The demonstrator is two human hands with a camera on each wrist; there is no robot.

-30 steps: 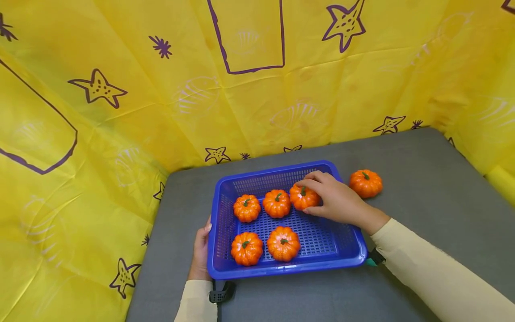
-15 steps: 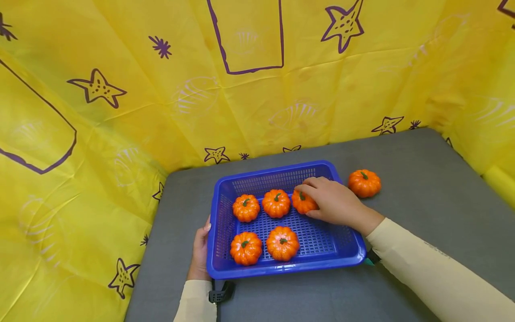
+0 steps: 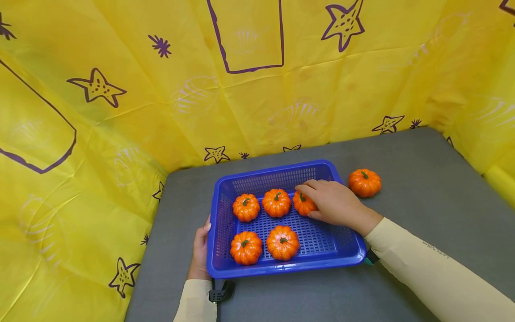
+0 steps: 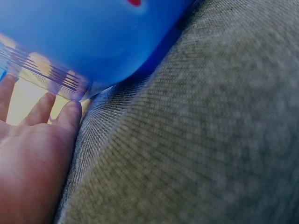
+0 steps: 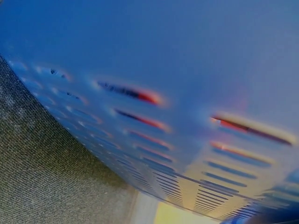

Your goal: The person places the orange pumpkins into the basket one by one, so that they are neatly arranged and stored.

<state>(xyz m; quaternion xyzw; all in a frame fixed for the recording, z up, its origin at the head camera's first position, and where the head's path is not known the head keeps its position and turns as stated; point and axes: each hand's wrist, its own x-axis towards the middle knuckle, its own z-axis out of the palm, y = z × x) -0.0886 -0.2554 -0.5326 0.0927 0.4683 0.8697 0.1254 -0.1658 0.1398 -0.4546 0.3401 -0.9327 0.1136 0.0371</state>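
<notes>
A blue plastic basket (image 3: 287,268) with slotted walls sits on the grey table and holds several small orange pumpkins. My right hand (image 3: 335,203) reaches over the basket's right side and grips the rear-right pumpkin (image 3: 303,204) between fingers and thumb; its right part is hidden by the hand. To its left are a middle pumpkin (image 3: 276,203) and a left one (image 3: 246,207). Two more, a front-left pumpkin (image 3: 246,247) and a front-middle pumpkin (image 3: 283,243), lie nearer me. My left hand (image 3: 200,248) rests against the basket's left side, extended fingertips (image 4: 71,111) touching the wall.
One more pumpkin (image 3: 364,183) lies on the grey tabletop (image 3: 426,192), right of the basket and behind my right wrist. Yellow cloth (image 3: 257,107) with starfish drawings hangs behind and along both sides. The right wrist view shows mostly the basket's outer wall (image 5: 140,46).
My right hand has shifted slightly right and down with the rear-right pumpkin, which moved a little the same way. The left hand and basket have stayed in place.
</notes>
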